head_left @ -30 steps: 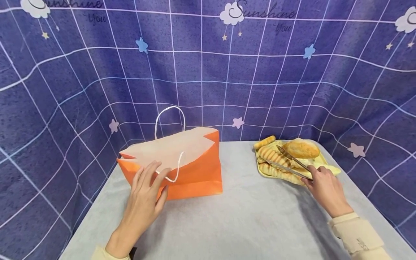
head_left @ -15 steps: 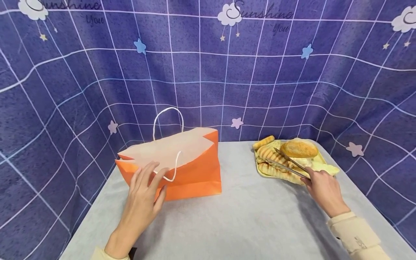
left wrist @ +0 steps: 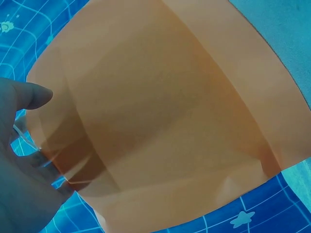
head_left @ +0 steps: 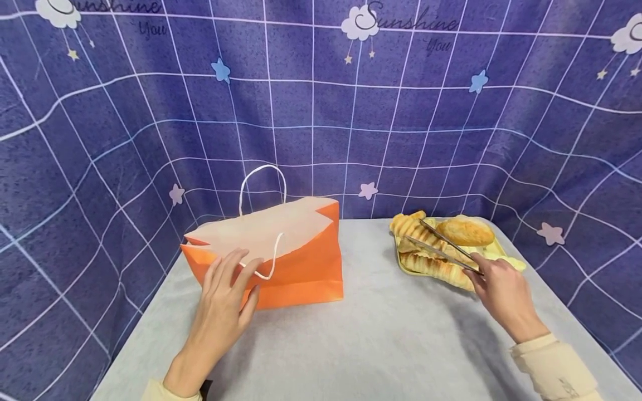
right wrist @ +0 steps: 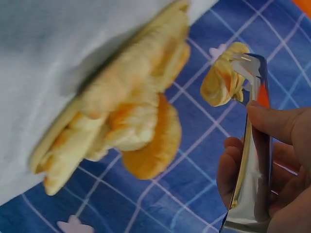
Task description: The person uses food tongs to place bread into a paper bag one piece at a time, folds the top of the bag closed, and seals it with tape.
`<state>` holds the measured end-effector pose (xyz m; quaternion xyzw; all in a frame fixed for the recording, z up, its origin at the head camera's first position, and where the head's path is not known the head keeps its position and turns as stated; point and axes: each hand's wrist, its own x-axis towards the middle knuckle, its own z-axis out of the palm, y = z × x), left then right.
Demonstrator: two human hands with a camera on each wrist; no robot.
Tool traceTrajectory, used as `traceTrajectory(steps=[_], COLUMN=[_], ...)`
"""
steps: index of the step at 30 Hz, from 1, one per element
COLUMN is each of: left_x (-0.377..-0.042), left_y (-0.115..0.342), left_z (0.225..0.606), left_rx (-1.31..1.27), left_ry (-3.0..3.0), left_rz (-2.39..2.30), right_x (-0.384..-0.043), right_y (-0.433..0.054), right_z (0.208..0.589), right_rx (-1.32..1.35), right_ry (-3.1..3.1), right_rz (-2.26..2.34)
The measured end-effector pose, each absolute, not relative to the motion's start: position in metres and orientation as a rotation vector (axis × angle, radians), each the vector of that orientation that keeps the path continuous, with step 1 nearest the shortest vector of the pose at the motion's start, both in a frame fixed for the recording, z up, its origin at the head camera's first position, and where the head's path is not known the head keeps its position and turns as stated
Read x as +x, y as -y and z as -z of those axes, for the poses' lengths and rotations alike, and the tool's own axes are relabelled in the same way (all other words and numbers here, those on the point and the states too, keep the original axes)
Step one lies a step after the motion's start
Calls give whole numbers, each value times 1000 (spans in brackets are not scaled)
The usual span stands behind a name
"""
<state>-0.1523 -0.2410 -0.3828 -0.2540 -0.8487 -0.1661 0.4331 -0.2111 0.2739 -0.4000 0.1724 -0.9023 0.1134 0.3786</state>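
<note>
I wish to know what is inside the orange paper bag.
In the head view, the open top of the orange paper bag shows only its pale inner wall. The front side covers the bottom, so I cannot tell whether something lies there.

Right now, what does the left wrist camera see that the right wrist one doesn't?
Only left wrist: the left grip.
Only right wrist: the right grip holding metal tongs, a ridged bread at their tips, and other breads on a yellow tray.
Both: star-printed curtain and table. The orange paper bag fills the left view; the right's orange corner may be it.
</note>
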Motion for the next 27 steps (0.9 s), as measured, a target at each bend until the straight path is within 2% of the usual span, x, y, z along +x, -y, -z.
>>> traceTrajectory(steps=[9,27], left_x=[-152,-151], left_y=[241,237], left_z=[383,378], left_rx=[-622,-607], left_ry=[2124,2123], left_rz=[418,427], right_x=[-195,-177], right_y=[-249,-168], right_z=[367,308], right_rx=[484,716], right_ry=[2207,2033], right_rz=[-326,-465])
